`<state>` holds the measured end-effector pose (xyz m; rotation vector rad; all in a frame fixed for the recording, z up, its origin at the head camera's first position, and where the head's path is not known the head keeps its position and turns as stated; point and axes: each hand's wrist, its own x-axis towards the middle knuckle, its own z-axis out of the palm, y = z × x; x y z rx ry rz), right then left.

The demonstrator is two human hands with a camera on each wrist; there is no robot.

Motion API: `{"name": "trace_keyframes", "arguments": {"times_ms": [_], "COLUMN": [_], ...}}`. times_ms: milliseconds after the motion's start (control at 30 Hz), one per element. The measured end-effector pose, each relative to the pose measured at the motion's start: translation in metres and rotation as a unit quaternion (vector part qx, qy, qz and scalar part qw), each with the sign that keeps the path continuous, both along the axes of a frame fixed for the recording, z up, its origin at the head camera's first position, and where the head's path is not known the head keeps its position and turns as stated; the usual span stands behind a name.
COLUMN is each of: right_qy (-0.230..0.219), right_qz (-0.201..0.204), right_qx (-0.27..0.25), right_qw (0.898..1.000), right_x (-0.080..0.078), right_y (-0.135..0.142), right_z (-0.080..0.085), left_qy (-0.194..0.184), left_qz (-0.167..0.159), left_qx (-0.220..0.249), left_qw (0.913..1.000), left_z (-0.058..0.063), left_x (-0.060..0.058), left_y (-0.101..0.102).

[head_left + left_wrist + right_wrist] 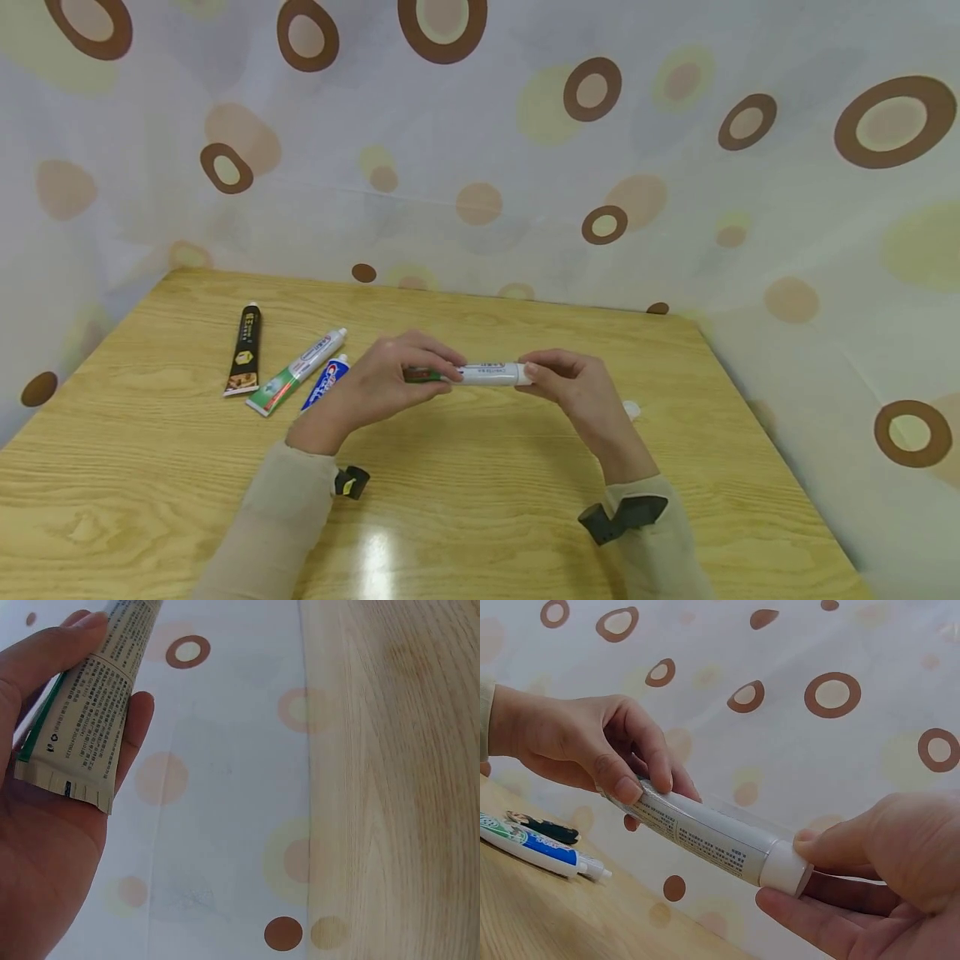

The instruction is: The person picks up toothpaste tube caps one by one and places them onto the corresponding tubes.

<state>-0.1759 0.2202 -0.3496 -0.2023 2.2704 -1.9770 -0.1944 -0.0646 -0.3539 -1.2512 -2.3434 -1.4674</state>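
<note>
A white and green toothpaste tube point(487, 374) is held level above the table between both hands. My left hand point(390, 375) grips its body, thumb on one side and fingers on the other. In the left wrist view the crimped end of the tube point(86, 720) lies near the palm, with printed text facing the camera. My right hand point(573, 392) pinches the white cap point(786, 868) at the opposite end, between thumb and fingers. The cap sits against the end of the tube.
On the left of the wooden table point(480, 500) lie a black tube point(246, 350), a green and white toothpaste tube point(296, 372) and a blue tube point(326, 383) partly behind my left hand. A small white round piece point(632, 409) lies beside my right wrist. Patterned sheeting point(465, 150) surrounds the table.
</note>
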Motion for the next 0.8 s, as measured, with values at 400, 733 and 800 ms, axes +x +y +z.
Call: {"name": "trace_keyframes", "arguments": {"times_ms": [400, 733, 800], "right_qy": [0.011, -0.011, -0.014], "right_qz": [-0.008, -0.024, -0.028], "right_qx": [-0.02, -0.036, -0.047], "right_qw": [1.0, 0.999, 0.998], "right_x": [-0.008, -0.021, -0.024], "right_y": [0.003, 0.005, 0.006], "right_z": [-0.01, -0.022, -0.022], "left_qy": [-0.028, 0.01, 0.023], "left_qz": [0.019, 0.046, 0.059], "left_qx": [-0.034, -0.122, -0.147], "left_qw": [0.9988, 0.9914, 0.9871], "left_z": [-0.009, -0.01, -0.009], "left_x": [-0.004, -0.017, -0.022], "left_y": [0.003, 0.006, 0.007]}}
